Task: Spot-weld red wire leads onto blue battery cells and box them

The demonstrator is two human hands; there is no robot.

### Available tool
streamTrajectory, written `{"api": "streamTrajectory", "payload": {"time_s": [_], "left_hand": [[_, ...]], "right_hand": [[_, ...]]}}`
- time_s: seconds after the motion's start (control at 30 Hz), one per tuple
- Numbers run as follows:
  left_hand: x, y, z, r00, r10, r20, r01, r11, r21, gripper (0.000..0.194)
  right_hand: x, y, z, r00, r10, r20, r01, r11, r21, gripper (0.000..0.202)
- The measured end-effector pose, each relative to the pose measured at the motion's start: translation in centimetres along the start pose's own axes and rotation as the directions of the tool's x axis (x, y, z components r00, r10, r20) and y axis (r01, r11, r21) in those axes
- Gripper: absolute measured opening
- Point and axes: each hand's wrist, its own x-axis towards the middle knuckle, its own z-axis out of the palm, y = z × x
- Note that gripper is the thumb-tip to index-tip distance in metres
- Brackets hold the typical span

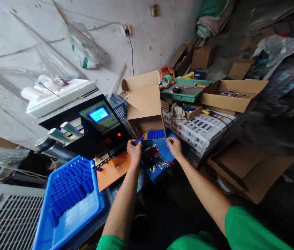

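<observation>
My left hand (134, 150) is closed around a blue cylindrical battery cell (139, 140), whose end sticks out past the fingers. My right hand (174, 145) is pinched at the right front corner of an open cardboard box (147, 104); what its fingers hold, if anything, is too small to make out. Inside the box, along its front, several blue battery cells (156, 134) lie side by side, with thin wires beside them. Between my hands a pile of short red and black wire leads with metal ends (155, 154) rests on a blue surface (159, 175).
To the left stands a black machine (102, 128) with a lit blue display. A blue crate (71, 215) of blue cells is in front of it, beside an orange board (114, 170). On the right are a white plastic basket (188, 133), a green tray (185, 91) and cardboard boxes (235, 93).
</observation>
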Motion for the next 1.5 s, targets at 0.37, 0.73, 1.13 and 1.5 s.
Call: {"api": "streamTrajectory", "payload": {"time_s": [0.37,0.73,1.13,1.5], "left_hand": [[5.1,-3.0,7.9,0.978,-0.194,-0.075,0.206,0.954,0.219,0.018],[5.7,-2.9,6.6,0.933,-0.304,0.196,0.302,0.952,0.036,0.027],[-2.5,1.9,-5.2,0.966,0.007,0.257,0.026,0.991,-0.128,0.042],[-10.6,-3.0,-22.8,0.976,0.197,-0.091,-0.158,0.932,0.328,0.039]], "right_hand": [[-0.8,-0.9,0.0,0.998,-0.059,-0.005,0.058,0.997,-0.056,0.036],[-0.9,-1.0,-0.2,0.997,-0.077,-0.008,0.076,0.995,-0.062,0.036],[-0.7,-0.2,-0.5,0.997,-0.073,-0.009,0.071,0.988,-0.140,0.035],[-1.6,-5.0,3.3,0.935,-0.082,0.346,0.219,0.900,-0.378,0.015]]}}
